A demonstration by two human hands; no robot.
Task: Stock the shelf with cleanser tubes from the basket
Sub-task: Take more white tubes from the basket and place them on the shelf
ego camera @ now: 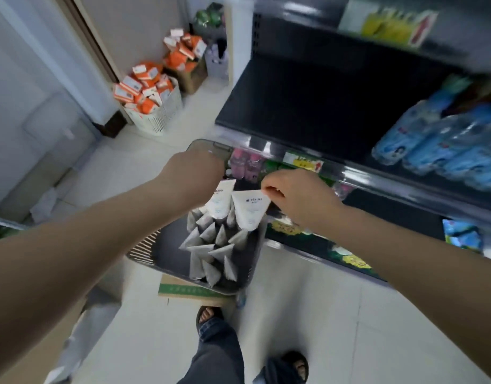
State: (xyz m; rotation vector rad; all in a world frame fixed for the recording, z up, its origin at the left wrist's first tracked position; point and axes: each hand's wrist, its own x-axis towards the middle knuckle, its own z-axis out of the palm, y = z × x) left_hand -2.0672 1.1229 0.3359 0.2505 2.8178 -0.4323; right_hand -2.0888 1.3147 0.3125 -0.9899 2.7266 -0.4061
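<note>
A dark grey basket (pixel 166 253) sits low in front of me, holding several white cleanser tubes that stand upright in rows. My left hand (pixel 194 176) grips one white tube (pixel 220 202) by its flat top end above the basket. My right hand (pixel 297 198) pinches a second white tube (pixel 250 210) by its top edge; this tube hangs cap down just over the others. The black shelf (pixel 308 106) lies bare on its left part, up and to the right of both hands.
Blue bottles (pixel 443 139) fill the right part of that shelf. Lower shelves (pixel 322 242) hold pink bottles and green packs. A white basket (pixel 158 115) of orange boxes stands on the floor at the back. A cardboard box (pixel 191 292) lies under the grey basket, by my feet.
</note>
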